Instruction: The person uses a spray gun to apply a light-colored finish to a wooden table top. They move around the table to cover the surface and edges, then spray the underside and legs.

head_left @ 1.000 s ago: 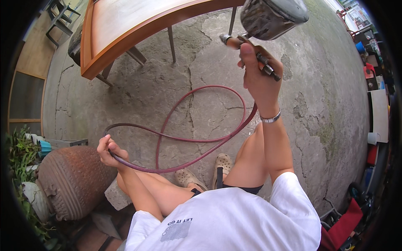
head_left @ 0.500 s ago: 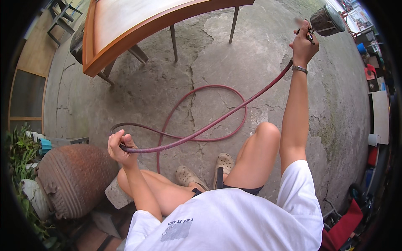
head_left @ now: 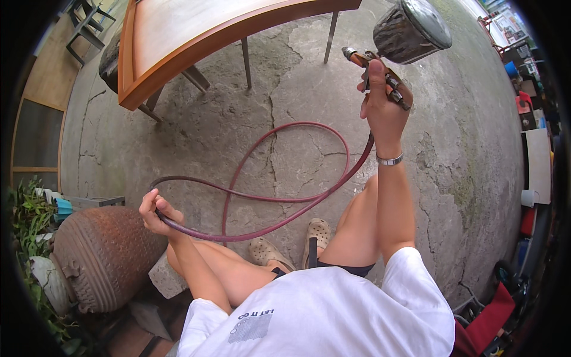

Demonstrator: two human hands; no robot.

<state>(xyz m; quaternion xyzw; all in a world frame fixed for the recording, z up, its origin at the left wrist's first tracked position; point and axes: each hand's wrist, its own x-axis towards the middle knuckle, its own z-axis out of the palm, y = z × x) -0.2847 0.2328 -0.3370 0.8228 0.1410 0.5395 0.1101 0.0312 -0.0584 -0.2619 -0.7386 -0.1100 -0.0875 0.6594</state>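
Note:
My right hand [head_left: 386, 107] is raised at the upper right, closed round the handle of a paint spray gun [head_left: 395, 86]. A metal cup [head_left: 413, 31], streaked with dark paint, sits on top of the gun, and its nozzle points toward the panel. From the gun's handle a dark red hose [head_left: 309, 208] sags across in front of my knees. At the lower left my left hand [head_left: 162, 215] grips that hose, fingers curled round it. The rest of the hose loops on the concrete floor. A white panel with an orange-brown wooden frame [head_left: 238, 31] stands on thin legs at the top.
A big ribbed clay jar [head_left: 110, 256] stands left of my legs, beside green plants [head_left: 30, 220] and a stone block [head_left: 168, 275]. A dark plastic chair [head_left: 86, 33] is at the far left. Assorted items line the right side, including a red object [head_left: 488, 321]. Cracks run through the floor.
My right hand has brought the spray gun left and nearer, below the panel's right corner. The hose now hangs slacker. My left hand has shifted slightly left and down.

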